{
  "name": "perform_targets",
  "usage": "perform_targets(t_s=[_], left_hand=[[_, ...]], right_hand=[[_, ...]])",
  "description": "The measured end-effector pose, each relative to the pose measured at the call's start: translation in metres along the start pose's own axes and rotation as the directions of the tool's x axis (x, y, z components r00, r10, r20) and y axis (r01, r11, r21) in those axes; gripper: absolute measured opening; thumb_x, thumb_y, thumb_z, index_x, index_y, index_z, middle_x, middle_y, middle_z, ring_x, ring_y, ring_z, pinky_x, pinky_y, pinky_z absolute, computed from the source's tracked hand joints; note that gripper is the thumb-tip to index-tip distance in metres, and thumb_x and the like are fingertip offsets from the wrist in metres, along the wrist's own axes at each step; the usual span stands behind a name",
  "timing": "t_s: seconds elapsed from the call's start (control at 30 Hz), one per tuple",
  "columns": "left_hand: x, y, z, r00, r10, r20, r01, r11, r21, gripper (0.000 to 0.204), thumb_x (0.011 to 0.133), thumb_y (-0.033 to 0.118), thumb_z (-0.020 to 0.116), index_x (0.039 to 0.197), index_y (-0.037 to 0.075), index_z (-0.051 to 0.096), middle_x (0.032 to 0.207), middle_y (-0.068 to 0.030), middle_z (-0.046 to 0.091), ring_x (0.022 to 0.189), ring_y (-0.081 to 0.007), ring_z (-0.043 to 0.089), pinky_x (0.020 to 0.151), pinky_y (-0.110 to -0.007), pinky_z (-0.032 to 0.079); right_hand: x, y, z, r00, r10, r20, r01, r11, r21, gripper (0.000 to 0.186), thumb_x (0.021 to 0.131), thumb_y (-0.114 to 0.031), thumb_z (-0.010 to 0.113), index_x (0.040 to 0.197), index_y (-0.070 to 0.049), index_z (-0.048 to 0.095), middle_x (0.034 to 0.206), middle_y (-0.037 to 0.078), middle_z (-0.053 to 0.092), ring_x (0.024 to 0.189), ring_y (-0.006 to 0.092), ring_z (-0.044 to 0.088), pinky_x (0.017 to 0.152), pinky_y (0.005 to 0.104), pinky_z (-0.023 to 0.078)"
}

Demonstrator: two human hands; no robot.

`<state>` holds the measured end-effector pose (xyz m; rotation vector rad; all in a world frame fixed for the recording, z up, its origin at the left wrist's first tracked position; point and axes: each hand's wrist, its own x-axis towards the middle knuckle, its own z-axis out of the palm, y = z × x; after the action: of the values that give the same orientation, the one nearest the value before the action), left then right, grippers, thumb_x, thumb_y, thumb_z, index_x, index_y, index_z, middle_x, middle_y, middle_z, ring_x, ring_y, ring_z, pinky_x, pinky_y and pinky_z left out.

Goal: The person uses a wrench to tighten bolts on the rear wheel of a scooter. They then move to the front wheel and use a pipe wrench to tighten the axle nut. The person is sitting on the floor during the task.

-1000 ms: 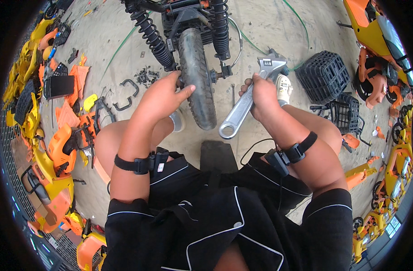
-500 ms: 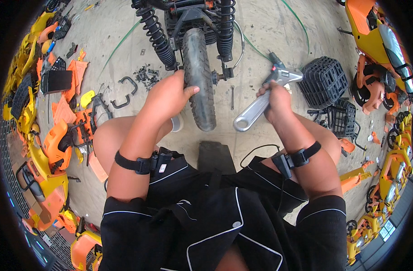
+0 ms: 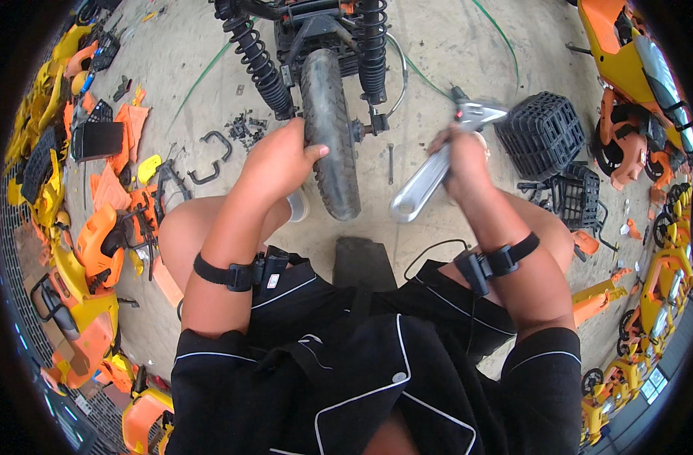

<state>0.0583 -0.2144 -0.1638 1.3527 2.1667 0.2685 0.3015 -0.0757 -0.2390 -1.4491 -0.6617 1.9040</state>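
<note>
Ahead of me stands the wheel with its worn black tyre, between two black coil-spring shock absorbers. My left hand grips the wheel's left side, its thumb on the tread and its other fingers mostly hidden. Closed round the handle of a large silver adjustable wrench is my right hand, slightly blurred. The wrench's jaw end points up and away to the right, apart from the wheel. An axle end sticks out on the wheel's right side.
A small wrench lies on the floor right of the wheel. Black fasteners and curved black handles lie left. Black plastic baskets stand right. Orange and yellow body panels pile up left; yellow scooters line the right.
The wrench has turned a little in my right hand, its head shifting slightly. The wheel and shock absorbers appear slightly further left. My left hand keeps its hold.
</note>
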Motion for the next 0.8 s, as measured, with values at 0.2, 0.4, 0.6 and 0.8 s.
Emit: perform_targets(t_s=[0.2,0.4,0.6,0.8], left_hand=[[0.004,0.006,-0.007,0.998,-0.027,0.055,0.023,0.997,0.067,0.038,0.088,0.029,0.07,0.097,-0.006,0.056,0.096,-0.028,0.064,0.095,-0.0453,0.062,0.082,-0.05,0.048],[0.002,-0.005,-0.001,1.0,-0.006,0.006,0.006,1.0,0.001,0.039,0.088,0.029,0.07,0.098,-0.006,0.055,0.093,-0.0272,0.064,0.091,-0.0452,0.062,0.079,-0.049,0.048],[0.002,-0.005,0.003,1.0,-0.012,-0.008,0.012,1.0,0.011,0.04,0.088,0.029,0.069,0.1,-0.006,0.055,0.092,-0.0273,0.064,0.09,-0.0447,0.062,0.078,-0.048,0.048],[0.0,0.008,-0.007,0.997,-0.061,0.041,0.058,0.996,0.074,0.035,0.09,0.027,0.069,0.097,-0.006,0.056,0.096,-0.0268,0.065,0.095,-0.0446,0.062,0.083,-0.05,0.048]], right_hand=[[-0.035,0.01,0.023,0.958,0.207,0.2,-0.15,0.951,-0.269,0.015,0.1,-0.017,0.052,0.103,-0.003,0.047,0.078,0.008,0.055,0.058,0.018,0.054,0.053,0.0365,0.049],[-0.005,-0.022,0.016,0.998,0.06,-0.03,-0.056,0.993,0.107,0.014,0.102,-0.015,0.043,0.092,-0.006,0.046,0.075,0.006,0.051,0.062,0.0189,0.051,0.06,0.0363,0.049],[-0.029,0.03,0.023,0.982,0.161,0.096,-0.132,0.958,-0.253,0.012,0.101,-0.013,0.045,0.095,-0.002,0.045,0.07,0.012,0.054,0.054,0.0251,0.056,0.048,0.0411,0.049],[0.02,0.004,-0.001,0.986,0.167,-0.007,-0.165,0.977,0.134,0.014,0.101,-0.014,0.044,0.092,-0.004,0.047,0.079,0.008,0.052,0.065,0.022,0.053,0.063,0.0405,0.05]])
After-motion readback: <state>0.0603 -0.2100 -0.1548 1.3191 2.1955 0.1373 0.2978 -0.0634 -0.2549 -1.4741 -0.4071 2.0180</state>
